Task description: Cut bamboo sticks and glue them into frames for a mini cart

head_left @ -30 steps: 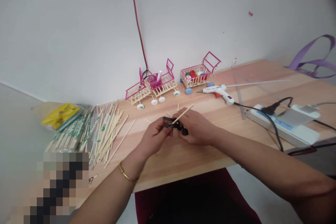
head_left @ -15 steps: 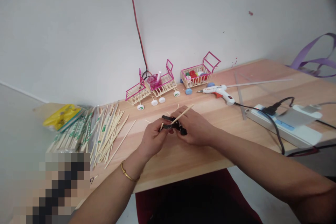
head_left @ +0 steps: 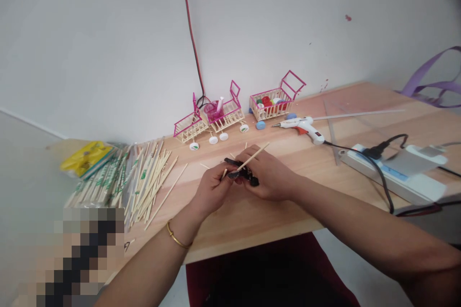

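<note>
My left hand (head_left: 213, 186) is closed with its fingertips at the black cutting pliers (head_left: 245, 172). A short light stick end pokes up between its thumb and fingers. The pliers sit mostly in my right hand (head_left: 271, 176), whose fingers are wrapped round them. A thin wooden stick (head_left: 255, 155) slants from the pliers up and right, crossing in front of my right fingers. My hands hide where the stick and the pliers meet. Thin stick pieces lie on the table just behind my hands.
Loose wooden sticks (head_left: 153, 187) and bagged sticks (head_left: 99, 182) lie left, beside a yellow packet (head_left: 86, 158). Small stick-built carts (head_left: 226, 117) stand along the wall. A glue gun (head_left: 304, 127) and a power strip (head_left: 392, 172) with cables occupy the right.
The view has shifted slightly. My hands keep nearly the same pose; the pliers' prong by my left thumb looks slightly turned, and the stick remains slanted across them.
</note>
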{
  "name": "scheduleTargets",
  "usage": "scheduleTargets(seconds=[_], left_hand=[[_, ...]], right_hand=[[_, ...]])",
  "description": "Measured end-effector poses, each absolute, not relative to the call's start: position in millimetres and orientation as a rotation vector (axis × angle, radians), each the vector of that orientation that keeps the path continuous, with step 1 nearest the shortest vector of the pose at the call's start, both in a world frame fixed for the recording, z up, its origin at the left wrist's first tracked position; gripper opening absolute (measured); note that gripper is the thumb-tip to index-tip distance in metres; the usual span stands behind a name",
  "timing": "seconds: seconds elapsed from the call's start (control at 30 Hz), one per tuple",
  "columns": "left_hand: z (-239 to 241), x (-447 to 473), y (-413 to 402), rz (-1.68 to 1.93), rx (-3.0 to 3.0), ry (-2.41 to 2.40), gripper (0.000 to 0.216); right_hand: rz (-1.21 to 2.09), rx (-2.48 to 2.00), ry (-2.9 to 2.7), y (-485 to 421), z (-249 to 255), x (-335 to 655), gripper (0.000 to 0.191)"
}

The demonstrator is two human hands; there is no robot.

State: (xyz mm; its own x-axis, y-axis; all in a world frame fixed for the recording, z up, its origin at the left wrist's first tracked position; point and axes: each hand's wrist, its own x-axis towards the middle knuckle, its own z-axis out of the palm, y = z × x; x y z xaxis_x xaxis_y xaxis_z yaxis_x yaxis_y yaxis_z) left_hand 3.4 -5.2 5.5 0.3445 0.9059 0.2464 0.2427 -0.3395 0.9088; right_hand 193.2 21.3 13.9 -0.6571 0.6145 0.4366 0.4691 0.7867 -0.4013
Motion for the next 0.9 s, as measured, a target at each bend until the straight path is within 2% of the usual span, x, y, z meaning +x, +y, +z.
scheduleTargets(seconds=[0.17,0.73,0.9], left_hand=[[6.3,3.3,-6.0,1.011,1.804,1.01,0.016],[5.0,1.8,-7.5,0.97,1.873,1.01,0.019],[8.2,3.5,-8.7,0.909,1.896,1.055,0.023]], right_hand=[[0.36,-0.771,-2.418,21.2,15.5,194.7,0.034],[0.405,-0.788,-2.461,20.0,19.5,196.0,0.021],[0.398,-0.767,-2.447,20.3,20.8,196.3,0.028]])
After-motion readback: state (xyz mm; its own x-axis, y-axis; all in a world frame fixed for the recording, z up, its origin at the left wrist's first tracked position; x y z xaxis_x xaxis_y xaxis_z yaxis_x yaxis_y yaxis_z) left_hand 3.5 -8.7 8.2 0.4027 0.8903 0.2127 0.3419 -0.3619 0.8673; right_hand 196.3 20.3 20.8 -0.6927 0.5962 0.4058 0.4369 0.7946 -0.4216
